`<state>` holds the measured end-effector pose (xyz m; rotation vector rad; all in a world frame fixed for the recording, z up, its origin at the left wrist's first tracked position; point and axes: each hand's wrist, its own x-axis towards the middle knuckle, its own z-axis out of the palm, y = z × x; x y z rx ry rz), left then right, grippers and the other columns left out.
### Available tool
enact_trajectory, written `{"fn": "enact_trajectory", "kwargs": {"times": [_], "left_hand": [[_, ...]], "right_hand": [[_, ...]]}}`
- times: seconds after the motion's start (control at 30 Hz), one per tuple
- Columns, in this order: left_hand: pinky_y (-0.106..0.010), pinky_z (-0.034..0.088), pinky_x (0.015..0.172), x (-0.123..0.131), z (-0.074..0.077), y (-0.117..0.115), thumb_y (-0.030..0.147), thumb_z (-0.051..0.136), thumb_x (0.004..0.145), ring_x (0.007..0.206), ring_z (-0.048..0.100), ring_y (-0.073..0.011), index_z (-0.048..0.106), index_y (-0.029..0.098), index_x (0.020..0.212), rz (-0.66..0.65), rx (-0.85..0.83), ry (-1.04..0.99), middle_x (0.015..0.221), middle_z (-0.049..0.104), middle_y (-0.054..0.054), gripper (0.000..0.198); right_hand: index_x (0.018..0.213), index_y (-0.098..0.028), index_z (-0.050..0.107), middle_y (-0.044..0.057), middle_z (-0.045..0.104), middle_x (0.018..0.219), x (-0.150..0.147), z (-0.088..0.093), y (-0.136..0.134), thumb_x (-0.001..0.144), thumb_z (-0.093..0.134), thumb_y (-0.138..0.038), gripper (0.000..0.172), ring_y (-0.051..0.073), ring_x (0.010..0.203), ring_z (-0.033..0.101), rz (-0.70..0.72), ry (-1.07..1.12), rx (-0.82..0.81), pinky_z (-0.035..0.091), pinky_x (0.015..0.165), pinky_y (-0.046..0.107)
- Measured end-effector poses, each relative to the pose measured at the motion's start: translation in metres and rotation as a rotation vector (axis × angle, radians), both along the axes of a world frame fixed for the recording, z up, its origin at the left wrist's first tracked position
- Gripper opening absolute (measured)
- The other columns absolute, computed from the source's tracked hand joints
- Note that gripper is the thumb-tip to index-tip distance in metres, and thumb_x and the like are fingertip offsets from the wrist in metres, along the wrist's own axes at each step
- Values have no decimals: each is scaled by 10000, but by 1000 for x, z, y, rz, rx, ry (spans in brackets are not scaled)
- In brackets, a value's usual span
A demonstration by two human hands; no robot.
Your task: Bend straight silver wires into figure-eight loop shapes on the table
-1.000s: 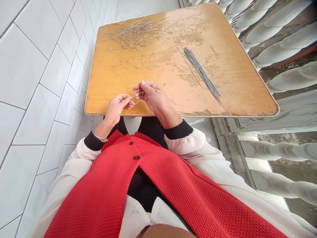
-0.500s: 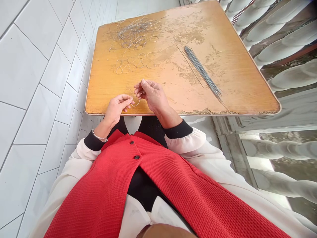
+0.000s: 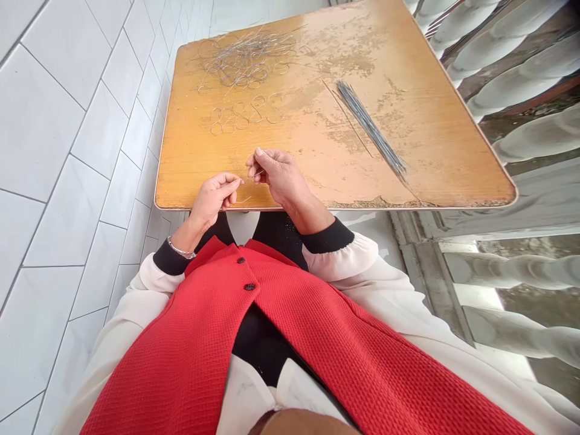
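Above the near edge of the wooden table, my left hand [image 3: 214, 194] pinches a thin metal wire [image 3: 243, 200] between thumb and fingertips. A curved end of that wire sticks out below the fingers. Just to the right, my right hand [image 3: 280, 174] is closed on wire too, with thumb and index finger pressed together. A short length shows by its fingers; whether both hands hold one piece I cannot tell. Beyond the hands lies a row of several bent wire pieces [image 3: 258, 109], curled into S-like double loops.
A tangled heap of bent wires [image 3: 251, 57] covers the table's far left. A bundle of straight grey wires [image 3: 369, 124] lies on the right, with a few loose ones beside it. The worn tabletop [image 3: 190, 163] meets a white tiled wall [image 3: 54, 163]; white balusters [image 3: 521, 84] line the right.
The wire loop that showed between my hands is no longer visible there; a curved end now shows under my left hand. Both hands stay almost in place.
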<state>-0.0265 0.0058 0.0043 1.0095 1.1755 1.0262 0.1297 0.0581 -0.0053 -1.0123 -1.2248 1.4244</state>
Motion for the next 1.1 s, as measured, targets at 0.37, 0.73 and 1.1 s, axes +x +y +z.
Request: {"fn": "enact_trajectory", "kwargs": {"times": [0.37, 0.73, 1.1], "left_hand": [[-167, 282, 487, -10, 3, 2, 57, 583, 886, 405, 354, -27, 746, 140, 802, -287, 144, 230, 406, 407, 98, 201], [-146, 345, 460, -18, 1, 2, 192, 585, 974, 459, 493, -27, 729, 127, 923, -270, -25, 95, 626, 671, 13, 166], [-179, 186, 425, -6, 10, 9, 172, 607, 972, 403, 280, -9, 736, 136, 867, -175, 81, 144, 564, 603, 45, 170]], "right_hand": [[630, -186, 570, -46, 491, 485, -4, -4, -1, 917, 638, -674, 570, 49, 409, 393, 13, -15, 54, 339, 409, 180], [682, -186, 606, -22, 567, 567, 5, 0, 2, 909, 615, -714, 574, 60, 467, 473, 44, -39, 46, 395, 470, 189], [805, -187, 710, -1, 673, 670, 3, 4, -2, 851, 724, -679, 494, 85, 566, 616, 107, 103, 0, 499, 549, 203]]}}
